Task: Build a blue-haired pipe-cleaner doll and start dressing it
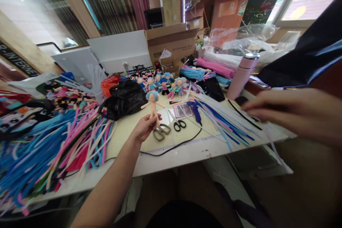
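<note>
My left hand [146, 127] pinches the legs of a small pipe-cleaner doll [153, 105], holding it upright above the table. The doll has a peach body, spread arms and light blue hair. At the right, my right hand [291, 112] is raised and blurred by motion. From its fingers a white pipe cleaner [278, 155] dangles past the table's front edge. Just behind and beside my left hand lie scissors with tan handles [161, 132] and scissors with black handles [179, 125]. A blue glue gun [196, 112] rests further right, near a printed card [183, 109].
Loose pipe cleaners [48, 142] cover the table's left side; white and blue ones [227, 117] lie at right. Finished dolls [162, 83] stand behind, near a black plastic bag [125, 98] and a cardboard box [173, 44]. A pink flask [243, 74] stands upright. A black cord [173, 148] crosses the front.
</note>
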Available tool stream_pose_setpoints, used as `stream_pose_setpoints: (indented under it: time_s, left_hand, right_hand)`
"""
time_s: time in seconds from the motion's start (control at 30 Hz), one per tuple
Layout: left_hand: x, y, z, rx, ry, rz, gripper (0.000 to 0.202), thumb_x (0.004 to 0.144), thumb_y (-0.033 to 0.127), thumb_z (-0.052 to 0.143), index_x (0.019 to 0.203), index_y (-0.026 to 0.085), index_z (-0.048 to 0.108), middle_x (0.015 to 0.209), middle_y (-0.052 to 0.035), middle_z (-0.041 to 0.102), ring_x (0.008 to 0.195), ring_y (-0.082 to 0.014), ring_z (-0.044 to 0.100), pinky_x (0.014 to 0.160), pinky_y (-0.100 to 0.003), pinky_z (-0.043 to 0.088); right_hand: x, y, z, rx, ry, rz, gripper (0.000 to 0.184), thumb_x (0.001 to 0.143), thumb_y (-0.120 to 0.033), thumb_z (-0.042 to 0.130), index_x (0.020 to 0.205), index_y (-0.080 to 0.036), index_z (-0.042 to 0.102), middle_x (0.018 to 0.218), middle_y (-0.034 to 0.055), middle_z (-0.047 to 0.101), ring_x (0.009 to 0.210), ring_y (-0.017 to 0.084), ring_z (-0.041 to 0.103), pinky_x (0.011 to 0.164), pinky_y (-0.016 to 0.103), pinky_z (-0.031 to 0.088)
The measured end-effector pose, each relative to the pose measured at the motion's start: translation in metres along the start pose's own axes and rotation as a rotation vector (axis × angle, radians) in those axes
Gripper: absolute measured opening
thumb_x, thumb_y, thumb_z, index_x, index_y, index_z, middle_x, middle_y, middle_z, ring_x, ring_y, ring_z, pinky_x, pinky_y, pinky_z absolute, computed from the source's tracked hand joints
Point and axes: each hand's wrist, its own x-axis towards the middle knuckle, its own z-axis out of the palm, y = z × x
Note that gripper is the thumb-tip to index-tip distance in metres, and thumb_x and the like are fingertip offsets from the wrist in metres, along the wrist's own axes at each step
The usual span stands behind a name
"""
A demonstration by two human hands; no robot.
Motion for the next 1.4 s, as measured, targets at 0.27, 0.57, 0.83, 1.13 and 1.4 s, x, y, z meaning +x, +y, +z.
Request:
stream_pose_setpoints:
  time_s: [0.27, 0.57, 0.83, 1.13, 1.4]
  left_hand:
    - [0.033, -0.006, 0.012, -0.009, -0.041, -0.023, 0.032, 0.063, 0.031, 0.081, 0.084, 0.010, 0.072, 0.074, -0.0068, 0.066, 0.051, -0.0053, 0.049, 0.046, -0.017, 0.039]
    - [0.047, -0.021, 0.011, 0.062, -0.050, -0.079, 0.034, 0.061, 0.035, 0.081, 0.083, 0.011, 0.072, 0.075, -0.0064, 0.066, 0.052, -0.0058, 0.048, 0.049, -0.018, 0.037]
    - [0.044, -0.028, 0.005, 0.084, -0.021, -0.129, 0.035, 0.061, 0.038, 0.081, 0.083, 0.013, 0.072, 0.076, -0.0060, 0.066, 0.058, -0.0095, 0.052, 0.053, -0.020, 0.037]
    - [0.049, -0.026, 0.000, 0.027, 0.065, -0.105, 0.040, 0.059, 0.042, 0.081, 0.084, 0.013, 0.071, 0.071, -0.0038, 0.063, 0.054, -0.0074, 0.049, 0.050, -0.019, 0.034]
    - [0.050, -0.028, 0.001, 0.004, 0.047, -0.103, 0.040, 0.058, 0.041, 0.081, 0.083, 0.011, 0.072, 0.070, -0.0040, 0.063, 0.051, -0.0056, 0.046, 0.047, -0.019, 0.031]
  right_hand:
    - [0.097, 0.034, 0.114, -0.353, -0.296, -0.010, 0.024, 0.085, -0.018, 0.051, 0.094, -0.021, 0.073, 0.103, 0.0046, 0.071, 0.095, 0.019, 0.063, 0.082, 0.027, 0.044]
    - [0.113, 0.041, 0.169, -0.547, -0.284, 0.098, 0.025, 0.086, -0.022, 0.050, 0.101, -0.011, 0.067, 0.104, 0.0188, 0.066, 0.093, 0.028, 0.065, 0.073, 0.033, 0.045]
    - [0.128, 0.053, 0.166, -0.523, -0.378, 0.188, 0.021, 0.081, -0.027, 0.051, 0.091, -0.019, 0.069, 0.091, 0.0116, 0.071, 0.086, 0.025, 0.066, 0.066, 0.030, 0.042]
    - [0.139, 0.065, 0.163, -0.391, -0.416, 0.180, 0.023, 0.077, -0.021, 0.052, 0.094, -0.020, 0.068, 0.095, 0.0069, 0.072, 0.090, 0.022, 0.065, 0.072, 0.027, 0.041]
    - [0.142, 0.067, 0.159, -0.261, -0.415, 0.153, 0.021, 0.079, -0.025, 0.052, 0.086, -0.020, 0.071, 0.084, 0.0048, 0.072, 0.080, 0.020, 0.065, 0.065, 0.026, 0.042]
